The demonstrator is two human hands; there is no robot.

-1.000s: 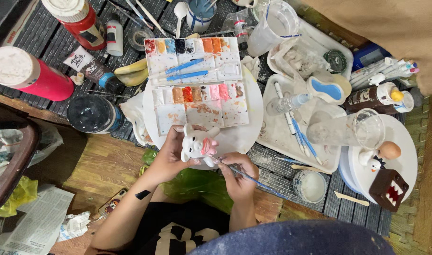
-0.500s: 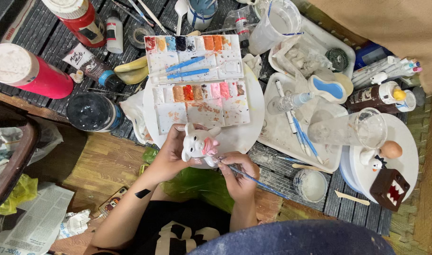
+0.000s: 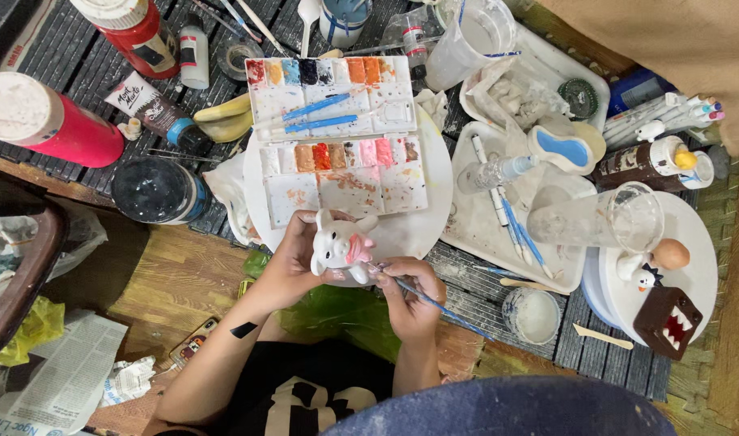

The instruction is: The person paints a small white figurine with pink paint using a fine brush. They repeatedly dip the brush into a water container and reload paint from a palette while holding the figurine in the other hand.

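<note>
Overhead view of a slatted dark counter (image 3: 79,48) crowded with painting supplies. The left hand (image 3: 293,262) cups a small white animal figurine (image 3: 341,246) with pink markings, fingers wrapped around its left side and holding it just above the near rim of a round white plate (image 3: 430,202). The right hand (image 3: 410,295) pinches a thin blue-handled brush (image 3: 442,307) between thumb and fingertips; the brush tip meets the figurine's lower right side.

On the plate lies an open white paint palette (image 3: 337,137), its wells filled with red, orange, pink, blue and dark colours; two blue brushes rest across its upper half.

Containers, by place:
- Far left corner: a red cylindrical bottle with a white cap (image 3: 131,28), upright, bearing a dark label.
- Left edge: a second red bottle (image 3: 46,121) lying on its side, white cap toward the edge.
- Between them: a small white bottle (image 3: 194,56) and a dark tube with a white label panel (image 3: 151,109).
- Below the tube: a round dark jar (image 3: 155,190).
- Right of the plate: a white tray (image 3: 482,226) carrying a clear plastic cup (image 3: 596,222) on its side.
- Far right: a brown bottle with a yellow cap (image 3: 648,161) and a brown toothed block figure (image 3: 668,323).

Folded newspaper (image 3: 54,379) lies at the lower left, off the counter.
</note>
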